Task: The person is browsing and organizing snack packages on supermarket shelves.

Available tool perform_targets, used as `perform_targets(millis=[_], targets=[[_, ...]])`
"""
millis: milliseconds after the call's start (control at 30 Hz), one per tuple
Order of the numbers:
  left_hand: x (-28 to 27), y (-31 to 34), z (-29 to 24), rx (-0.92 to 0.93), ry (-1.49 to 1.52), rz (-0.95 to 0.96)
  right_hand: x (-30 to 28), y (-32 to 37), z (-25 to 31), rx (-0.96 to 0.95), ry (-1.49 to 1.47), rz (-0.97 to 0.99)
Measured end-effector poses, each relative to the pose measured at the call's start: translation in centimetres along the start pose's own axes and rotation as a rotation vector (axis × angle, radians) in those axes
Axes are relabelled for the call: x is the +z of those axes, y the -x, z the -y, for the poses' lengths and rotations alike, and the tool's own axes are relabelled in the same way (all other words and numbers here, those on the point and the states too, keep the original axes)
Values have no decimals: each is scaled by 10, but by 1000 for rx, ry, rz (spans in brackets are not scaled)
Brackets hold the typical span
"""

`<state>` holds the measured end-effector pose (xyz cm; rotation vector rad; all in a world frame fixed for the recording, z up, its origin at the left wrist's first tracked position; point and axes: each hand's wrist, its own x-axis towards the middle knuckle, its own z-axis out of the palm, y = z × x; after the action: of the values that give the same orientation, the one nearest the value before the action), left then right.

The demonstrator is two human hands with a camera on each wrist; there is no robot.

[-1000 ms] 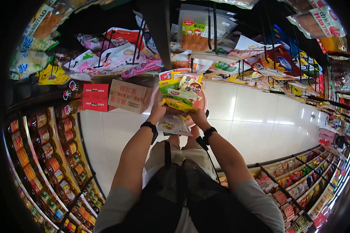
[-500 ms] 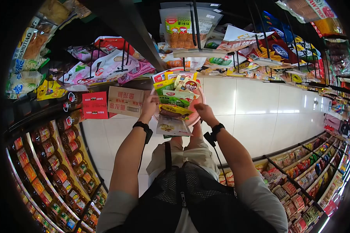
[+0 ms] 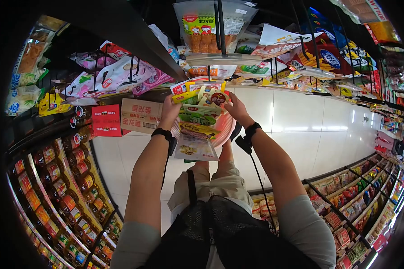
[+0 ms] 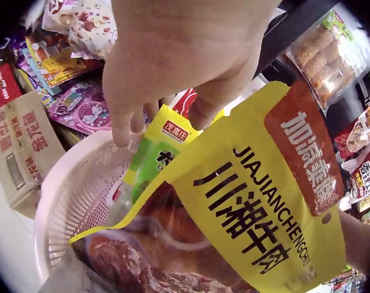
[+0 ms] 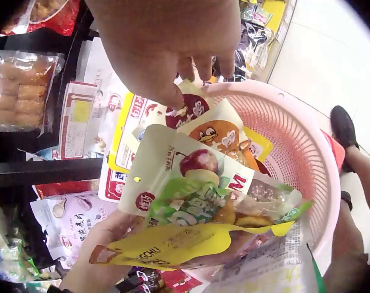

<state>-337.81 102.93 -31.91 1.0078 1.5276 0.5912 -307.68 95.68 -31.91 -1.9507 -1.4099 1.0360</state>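
A pink plastic basket [image 3: 224, 136] is heaped with upright snack packets in front of the person. My left hand [image 3: 169, 113] holds the edge of a yellow-and-green snack packet [image 4: 149, 152], its thumb and fingers on opposite sides. On the right side of the heap, my right hand [image 3: 239, 111] pinches the top of a cream snack packet with a maroon top [image 5: 188, 105] between thumb and fingers. Nearer stand a cream-and-green packet [image 5: 203, 168], a yellow beef packet [image 4: 246, 201] and a clear-fronted packet [image 3: 195, 150]. The bottoms of the packets are hidden in the basket.
Hanging snack bags [image 3: 116, 78] fill the rack ahead, with metal hooks [image 3: 220, 27] sticking out. Cardboard boxes [image 3: 141, 114] stand left of the basket. Shelves of oil bottles [image 3: 63, 188] line the left, and packet shelves [image 3: 341, 215] the right. Pale floor tiles [image 3: 292, 119] lie between.
Both hands have left the yellow beef packet at the front and moved forward to the packets behind it. The hands spread apart midway, then came in at the sides of the heap.
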Motion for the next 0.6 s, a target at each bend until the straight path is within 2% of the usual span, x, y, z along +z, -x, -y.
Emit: perform_targets(millis=[167, 333, 467, 533, 600], targets=[[-3, -13, 20, -39, -33, -6, -1, -11, 2, 97, 0, 84], [-7, -16, 22, 116, -325, -27, 3, -18, 2, 59, 142, 50], [0, -16, 21, 258, -544, -69, 6, -14, 1, 43, 125, 67], [-1, -15, 9, 157, -563, -61, 6, -11, 5, 59, 105, 117], [-1, -12, -3, 104, -580, -66, 6, -12, 8, 78, 50, 75]])
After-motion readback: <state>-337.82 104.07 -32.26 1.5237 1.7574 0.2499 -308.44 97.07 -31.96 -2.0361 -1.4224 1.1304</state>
